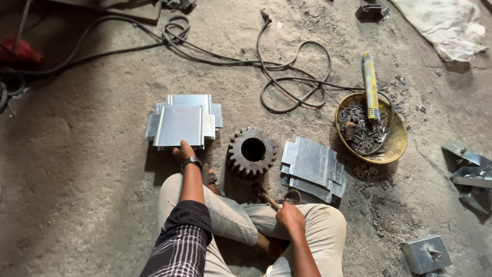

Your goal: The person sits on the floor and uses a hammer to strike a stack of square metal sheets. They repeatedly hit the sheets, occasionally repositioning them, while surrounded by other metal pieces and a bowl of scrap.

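Sitting cross-legged on a dusty concrete floor, looking down over pale trousers. Reaching out with the left hand, wristwatch showing at the wrist, fingertips pressing on the near edge of a stack of folded sheet-metal plates; fingers lying mostly under or against that edge, so hard telling whether pinching the top plate or only touching it. Stack lying flat, directly ahead of the left knee, its near edge meeting the fingers, the rest stretching away from them. Gripping with the right hand, fingers curled tight around a wooden hammer handle; handle slanting up and left out of the fist toward the big toothed steel gear, hammer head hidden near the gear's base. Gear standing on its flat face between the two piles, bore facing up, just beside the left hand. Resting to the right of the gear, a second pile of similar plates, fanned loosely, close above the right fist but not touching it. Farther right, sitting a shallow yellow bowl full of small dark metal pieces, a yellow tube leaning across its rim. Snaking across the top, black cables. Lying at the right edge, bent metal brackets and a small metal box.
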